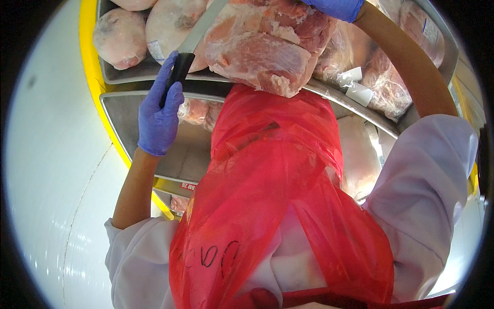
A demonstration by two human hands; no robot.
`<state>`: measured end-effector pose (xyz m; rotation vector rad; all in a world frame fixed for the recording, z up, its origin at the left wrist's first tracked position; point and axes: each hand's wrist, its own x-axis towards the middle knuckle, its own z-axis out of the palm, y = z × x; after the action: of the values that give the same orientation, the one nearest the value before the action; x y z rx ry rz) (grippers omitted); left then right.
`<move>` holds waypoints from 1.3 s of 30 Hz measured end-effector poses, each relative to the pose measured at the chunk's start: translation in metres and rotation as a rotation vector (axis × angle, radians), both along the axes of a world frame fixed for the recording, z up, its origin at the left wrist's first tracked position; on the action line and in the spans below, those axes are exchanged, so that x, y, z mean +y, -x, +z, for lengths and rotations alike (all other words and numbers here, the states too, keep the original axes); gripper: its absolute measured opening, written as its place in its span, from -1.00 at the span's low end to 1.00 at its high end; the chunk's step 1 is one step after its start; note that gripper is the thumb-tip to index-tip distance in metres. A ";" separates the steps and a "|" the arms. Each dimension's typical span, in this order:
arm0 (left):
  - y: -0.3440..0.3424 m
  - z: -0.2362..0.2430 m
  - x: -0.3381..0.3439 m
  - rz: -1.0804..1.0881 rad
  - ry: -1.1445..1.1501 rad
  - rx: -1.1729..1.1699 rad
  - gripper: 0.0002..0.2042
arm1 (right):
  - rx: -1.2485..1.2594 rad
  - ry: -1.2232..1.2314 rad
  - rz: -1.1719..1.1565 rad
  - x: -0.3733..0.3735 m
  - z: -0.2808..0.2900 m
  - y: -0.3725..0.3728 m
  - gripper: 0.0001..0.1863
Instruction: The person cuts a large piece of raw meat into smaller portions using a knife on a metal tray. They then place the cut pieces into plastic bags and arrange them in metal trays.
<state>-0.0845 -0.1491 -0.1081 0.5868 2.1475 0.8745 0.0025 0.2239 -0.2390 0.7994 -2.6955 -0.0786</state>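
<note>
Meat [257,56]: pink, white-streaked, glossy | left hand [159,118]: gripping black-handled knife [199,36] | right hand [340,7]: grip unclear

1. The right hand [335,7] is cut off by the upper edge; its fingertips cannot be seen.
2. The tip of the knife [198,37] is cut off by the same edge, and its handle is partly covered by the left hand [159,116].
3. The far end of the large meat piece [260,54] is cropped.
4. Much of the lower tray [180,165] is hidden by the red apron [278,159].
5. Print on the label [431,32] is too small to be read.
</note>
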 end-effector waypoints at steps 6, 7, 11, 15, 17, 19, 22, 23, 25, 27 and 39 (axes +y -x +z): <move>0.003 0.002 0.001 -0.012 0.032 -0.025 -0.53 | -0.010 0.221 -0.176 0.003 0.016 -0.001 -0.94; 0.006 -0.002 -0.003 -0.054 0.040 0.013 -0.53 | 0.014 0.265 -0.186 0.004 0.016 -0.003 -0.93; 0.005 0.004 -0.003 -0.092 0.117 0.061 -0.52 | 0.068 0.380 -0.150 0.000 0.003 0.004 -0.90; 0.009 0.005 0.005 -0.106 0.117 0.014 -0.51 | -0.008 0.417 -0.235 0.001 0.016 -0.003 -0.92; 0.011 0.008 0.012 -0.134 0.121 0.009 -0.51 | 0.045 0.443 -0.276 0.004 0.016 -0.008 -0.93; 0.009 0.010 0.016 -0.146 0.155 0.020 -0.51 | 0.222 0.432 -0.280 0.009 0.009 -0.011 -0.93; 0.011 0.013 0.019 -0.162 0.181 0.010 -0.51 | -0.044 0.417 -0.458 0.005 0.012 -0.027 -0.89; 0.011 0.013 0.020 -0.169 0.184 -0.005 -0.50 | 0.000 0.479 -0.486 0.001 0.014 -0.032 -0.90; 0.009 0.015 0.030 -0.128 0.129 -0.029 -0.53 | 0.088 0.606 -0.541 -0.008 0.014 -0.040 -0.90; 0.008 0.013 0.030 -0.133 0.087 -0.004 -0.54 | 0.111 0.675 -0.635 -0.013 0.004 -0.046 -0.93; 0.014 0.038 0.069 -0.380 0.263 0.396 -0.59 | 0.164 1.182 -0.899 -0.056 0.019 -0.070 -0.91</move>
<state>-0.0986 -0.0798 -0.0700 1.0539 2.3323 0.2772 0.0729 0.1676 -0.2199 -0.7079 -2.1211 1.0462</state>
